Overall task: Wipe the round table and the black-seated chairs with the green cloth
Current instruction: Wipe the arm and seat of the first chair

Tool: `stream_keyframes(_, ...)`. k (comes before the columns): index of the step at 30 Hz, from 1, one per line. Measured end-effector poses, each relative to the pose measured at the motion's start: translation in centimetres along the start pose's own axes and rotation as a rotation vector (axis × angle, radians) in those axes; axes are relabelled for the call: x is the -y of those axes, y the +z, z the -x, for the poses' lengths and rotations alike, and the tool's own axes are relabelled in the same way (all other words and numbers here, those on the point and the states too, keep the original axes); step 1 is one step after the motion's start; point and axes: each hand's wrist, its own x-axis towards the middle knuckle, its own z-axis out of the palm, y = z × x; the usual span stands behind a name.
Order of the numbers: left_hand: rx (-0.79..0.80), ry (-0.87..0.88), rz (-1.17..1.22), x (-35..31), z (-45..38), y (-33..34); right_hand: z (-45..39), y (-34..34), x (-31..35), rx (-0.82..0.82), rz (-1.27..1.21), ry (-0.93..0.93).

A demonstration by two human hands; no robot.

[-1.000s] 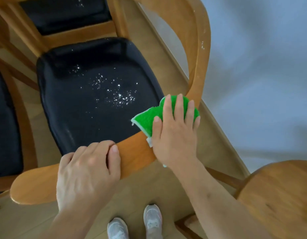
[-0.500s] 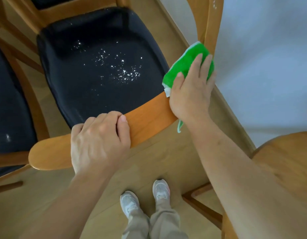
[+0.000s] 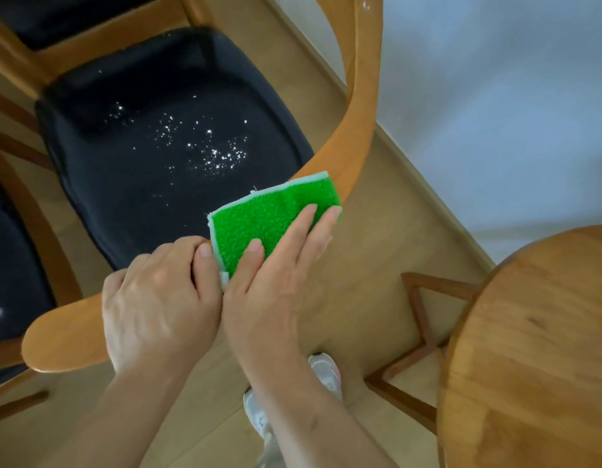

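I look down on a wooden chair with a black seat point(image 3: 164, 157) speckled with bright spots. Its curved backrest rail point(image 3: 357, 130) arcs from the top right down to the lower left. My right hand point(image 3: 276, 271) presses the green cloth point(image 3: 272, 217) flat onto that rail with straight fingers. My left hand point(image 3: 157, 305) grips the rail just to the left, its thumb touching the cloth's edge. The round wooden table point(image 3: 536, 349) shows at the lower right.
Two more black-seated chairs stand close by, one at the left edge point(image 3: 12, 265) and one at the top point(image 3: 73, 15). A white wall point(image 3: 495, 96) runs along the right. Table legs point(image 3: 418, 332) and my shoes point(image 3: 323, 369) are on the wooden floor.
My right hand has slid the green cloth back down the curved rail, from its upper right part to right beside my left hand. The left hand keeps its grip.
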Motion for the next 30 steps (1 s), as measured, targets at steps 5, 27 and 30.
stream_keyframes(5,-0.015,-0.008,0.015,0.1,0.2,0.2,-2.7,-1.1,-0.5,-0.003,-0.001,-0.004)
stream_keyframes(27,0.252,0.05,0.013,-8.3,-6.0,3.1,-11.5,-4.8,-2.5,0.135,0.156,-0.093)
stream_keyframes(30,0.281,0.082,0.098,-10.9,-8.0,4.1,-11.5,-5.6,-3.0,0.199,-0.302,0.061)
